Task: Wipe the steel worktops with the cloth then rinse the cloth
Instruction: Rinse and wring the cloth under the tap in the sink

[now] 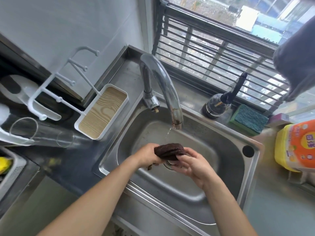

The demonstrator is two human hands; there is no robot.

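Fingers (183, 160) of both hands around bunched cloth (169, 150)

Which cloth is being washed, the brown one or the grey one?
The dark brown cloth, bunched between both hands over the sink beneath the tap. The grey cloth hangs by the window, untouched.

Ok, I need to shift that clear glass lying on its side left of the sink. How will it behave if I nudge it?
The glass lies on its side and looks round, so it would probably roll. It looks thin and clear, so likely light and breakable. It may be slippery if wet.
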